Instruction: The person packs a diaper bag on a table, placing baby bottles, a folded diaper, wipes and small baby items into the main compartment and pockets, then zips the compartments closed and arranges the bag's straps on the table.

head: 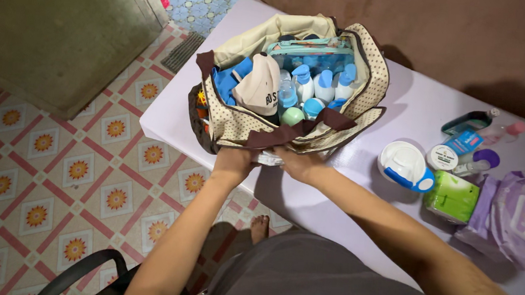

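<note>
At the bottom, closest to the camera, are the person's dark grey shorts (321,281), and one bare foot (260,227) stands on the tiled floor (75,177) with its orange flower squares. Both arms reach up to the near side of a spotted diaper bag (239,124) with brown trim. The left hand (234,161) and the right hand (298,163) sit side by side at the bag's front pocket. Both have their grip closed on a white crinkly packet (269,159) that peeks out between them, right at the pocket's edge. The bag stands open on a pale purple counter (401,108), close to its near left corner. Inside the bag are a tan cap (262,86), a blue cloth (225,83), a round green ball (292,115) and a row of white bottles with blue tops (316,83). To the right, well apart from the bag, lie a round white and blue container (404,165), a green wipes pack (452,196) and a soft purple pack (516,217). Behind those are a small round white tub (442,157) and a clear bottle with a pink cap (502,132). Farthest back is a brown wall (437,24), and a big grey-green cabinet (49,28) stands at the far left.
</note>
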